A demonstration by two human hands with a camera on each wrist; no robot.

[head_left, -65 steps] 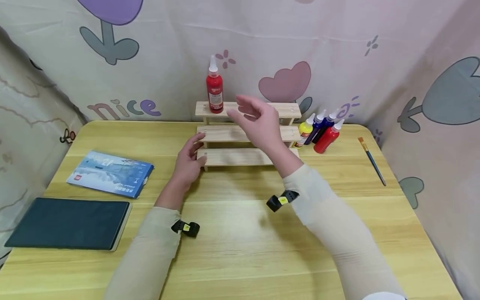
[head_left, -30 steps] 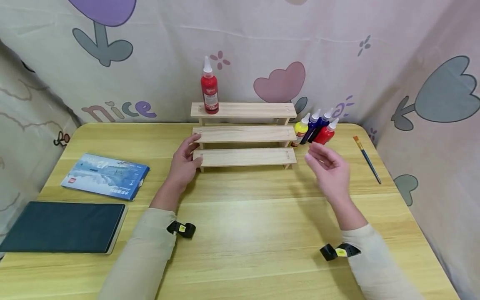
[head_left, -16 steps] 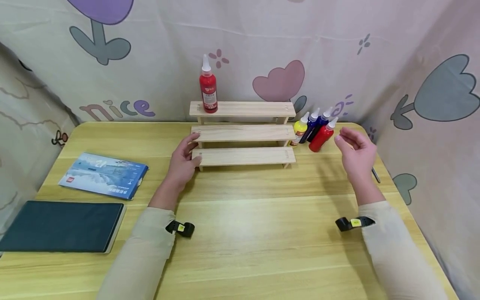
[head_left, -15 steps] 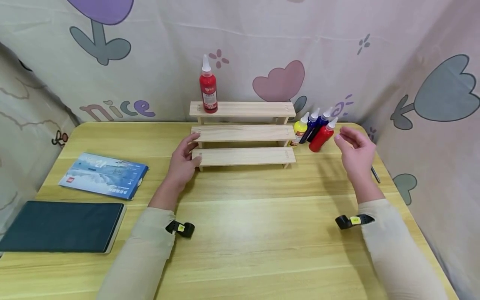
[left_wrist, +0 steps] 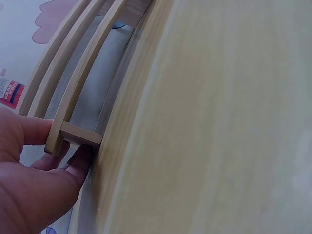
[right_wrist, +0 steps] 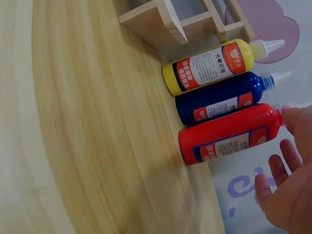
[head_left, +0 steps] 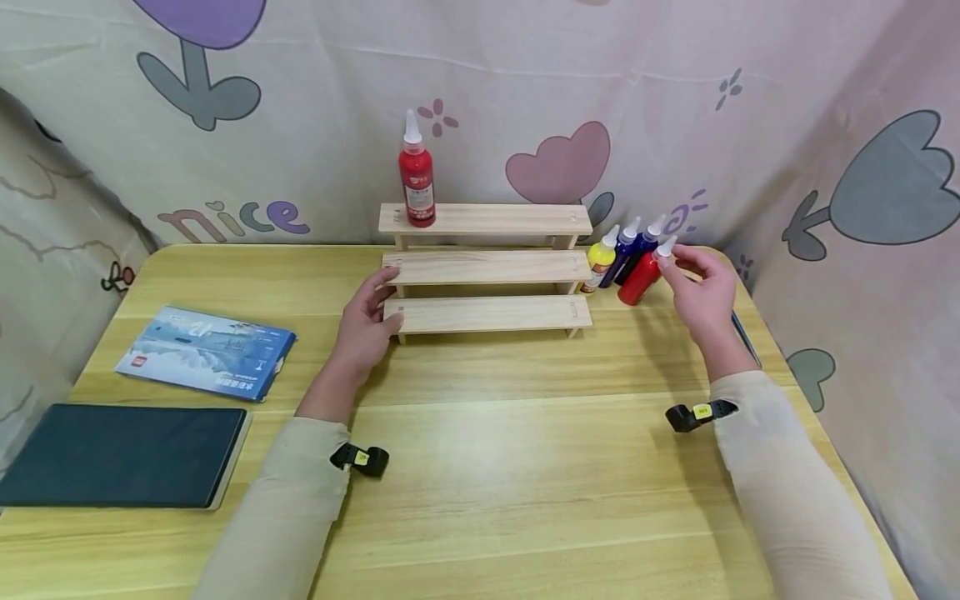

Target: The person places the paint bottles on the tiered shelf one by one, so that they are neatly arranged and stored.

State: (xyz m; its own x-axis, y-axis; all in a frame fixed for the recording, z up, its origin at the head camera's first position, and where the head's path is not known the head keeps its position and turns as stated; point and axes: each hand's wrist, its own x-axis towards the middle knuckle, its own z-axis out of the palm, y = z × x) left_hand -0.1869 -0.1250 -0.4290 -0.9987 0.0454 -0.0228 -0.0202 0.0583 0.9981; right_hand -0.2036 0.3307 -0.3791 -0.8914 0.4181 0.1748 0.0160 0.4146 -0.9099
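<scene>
My left hand [head_left: 363, 329] grips the left end of a three-step wooden rack [head_left: 487, 314], its thumb and fingers at the ends of the two lower shelves. On the top shelf, at the left, stands a red ink bottle [head_left: 417, 183] with a white nozzle cap. My right hand [head_left: 702, 292] pinches the cap of another red ink bottle [head_left: 639, 281] between thumb and forefinger; the other fingers are spread in the right wrist view. That bottle stands on the table beside a yellow ink bottle [right_wrist: 209, 68] and dark blue ink bottles [right_wrist: 219, 97], right of the rack.
A paintbrush [head_left: 744, 340] lies at the right, partly behind the right hand. At the left are a blue picture-covered pad [head_left: 206, 352] and a dark green flat book [head_left: 120, 454]. A patterned curtain [head_left: 480, 92] hangs behind the wooden table [head_left: 480, 500].
My right hand has come away from the rack, passed right of the bottles, and now closed in on the standing red bottle's cap. My left hand has stayed on the rack.
</scene>
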